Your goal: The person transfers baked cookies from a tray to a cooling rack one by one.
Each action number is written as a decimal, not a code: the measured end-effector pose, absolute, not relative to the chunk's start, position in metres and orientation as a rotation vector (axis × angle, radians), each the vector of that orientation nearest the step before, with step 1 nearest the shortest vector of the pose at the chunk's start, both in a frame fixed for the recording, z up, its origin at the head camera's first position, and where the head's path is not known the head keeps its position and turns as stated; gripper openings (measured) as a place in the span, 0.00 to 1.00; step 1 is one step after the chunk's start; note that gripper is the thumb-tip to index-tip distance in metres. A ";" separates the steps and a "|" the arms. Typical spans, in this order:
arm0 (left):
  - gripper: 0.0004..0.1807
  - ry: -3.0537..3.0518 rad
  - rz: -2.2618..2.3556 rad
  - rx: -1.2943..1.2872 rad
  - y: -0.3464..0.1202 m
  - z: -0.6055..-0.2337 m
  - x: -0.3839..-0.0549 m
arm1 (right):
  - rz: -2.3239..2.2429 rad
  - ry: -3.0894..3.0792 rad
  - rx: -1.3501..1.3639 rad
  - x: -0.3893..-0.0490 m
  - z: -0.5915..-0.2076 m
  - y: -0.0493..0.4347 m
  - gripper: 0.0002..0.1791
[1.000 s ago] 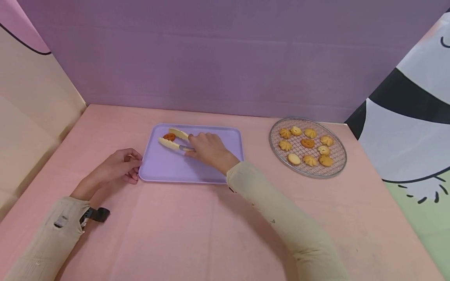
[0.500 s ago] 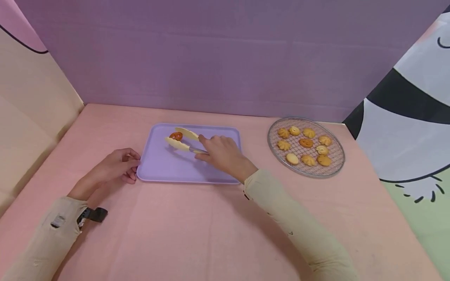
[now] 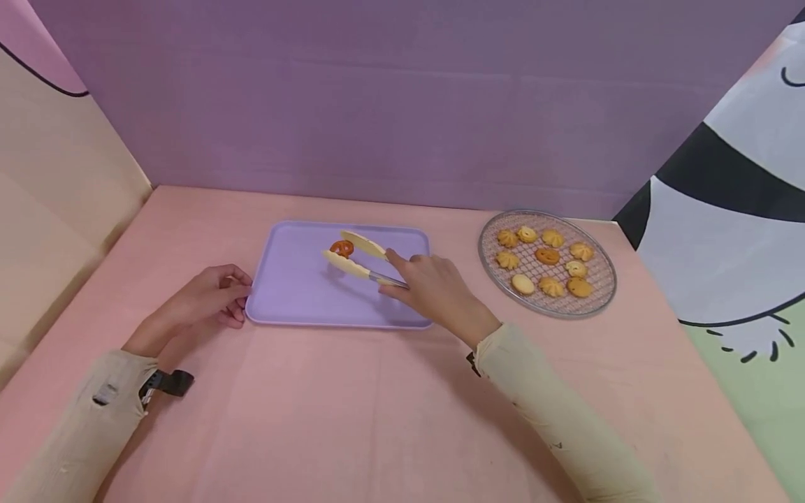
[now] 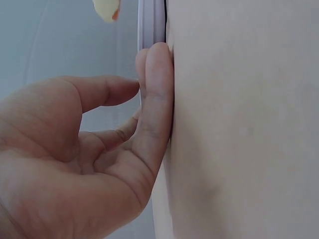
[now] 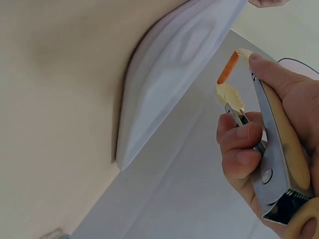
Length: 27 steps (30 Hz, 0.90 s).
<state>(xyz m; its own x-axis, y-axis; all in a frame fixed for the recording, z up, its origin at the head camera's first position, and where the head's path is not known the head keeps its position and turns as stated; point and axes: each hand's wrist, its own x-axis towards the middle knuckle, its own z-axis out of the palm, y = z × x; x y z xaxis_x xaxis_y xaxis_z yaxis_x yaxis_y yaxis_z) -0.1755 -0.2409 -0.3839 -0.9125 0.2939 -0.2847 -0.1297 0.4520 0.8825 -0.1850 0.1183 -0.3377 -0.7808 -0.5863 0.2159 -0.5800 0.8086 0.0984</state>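
My left hand (image 3: 204, 300) is at the near left corner of a lilac rectangular tray (image 3: 302, 297). In the left wrist view its thumb and fingers pinch the tray's rim (image 4: 151, 22). Metal tongs (image 5: 271, 144) with cream scalloped tips are gripped by my right hand (image 3: 440, 290), just above the tray's right part. Between the tips sits a reddish-brown pretzel-shaped cookie (image 3: 342, 249), raised off the tray. Edge-on, the same cookie (image 5: 228, 67) looks thin and orange in the right wrist view.
A round wire mesh rack (image 3: 566, 312) with several cookies stands to the right, a gap away from the tray. Among them lies another brown pretzel-shaped cookie (image 3: 548, 256). A purple backdrop (image 3: 402, 126) rises behind the pink-covered table (image 3: 302, 412).
The right hand has moved right across the tray, carrying the tongs with the cookie between their tips. The left hand stays at the tray's corner.
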 end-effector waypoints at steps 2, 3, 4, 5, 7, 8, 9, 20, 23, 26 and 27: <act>0.18 2.308 1.454 0.135 -0.240 -0.383 -0.175 | -0.036 -2.741 0.899 -0.181 -0.338 0.125 0.34; 0.18 2.302 1.459 0.131 -0.240 -0.383 -0.174 | -0.027 -2.730 0.898 -0.178 -0.339 0.129 0.34; 0.18 2.298 1.463 0.129 -0.240 -0.383 -0.174 | -0.017 -2.718 0.893 -0.176 -0.339 0.133 0.34; 0.18 2.295 1.467 0.133 -0.239 -0.383 -0.174 | -0.008 -2.704 0.890 -0.173 -0.339 0.136 0.34; 0.18 2.297 1.463 0.131 -0.239 -0.383 -0.173 | 0.011 -2.683 0.880 -0.167 -0.339 0.144 0.34; 0.18 2.302 1.460 0.132 -0.239 -0.383 -0.173 | 0.023 -2.673 0.877 -0.164 -0.338 0.148 0.34; 0.18 2.309 1.453 0.137 -0.239 -0.383 -0.174 | 0.031 -2.665 0.874 -0.162 -0.338 0.152 0.34; 0.18 2.304 1.461 0.138 -0.240 -0.385 -0.176 | 0.086 -2.642 0.820 -0.137 -0.332 0.188 0.34; 0.18 2.308 1.469 0.145 -0.241 -0.385 -0.175 | 0.081 -2.613 0.801 -0.135 -0.329 0.196 0.34; 0.18 2.312 1.469 0.139 -0.241 -0.384 -0.175 | 0.093 -2.582 0.783 -0.134 -0.326 0.204 0.34; 0.18 2.313 1.468 0.138 -0.241 -0.384 -0.175 | 0.096 -2.573 0.780 -0.133 -0.325 0.208 0.34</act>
<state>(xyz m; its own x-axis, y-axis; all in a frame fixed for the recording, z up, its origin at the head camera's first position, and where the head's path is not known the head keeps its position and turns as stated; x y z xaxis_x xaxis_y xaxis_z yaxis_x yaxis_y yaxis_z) -0.1749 -0.2407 -0.3843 -0.9168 0.2893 -0.2753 -0.1261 0.4445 0.8869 -0.1328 0.2076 -0.3251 -0.7401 -0.5114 0.4368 -0.5424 0.8378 0.0620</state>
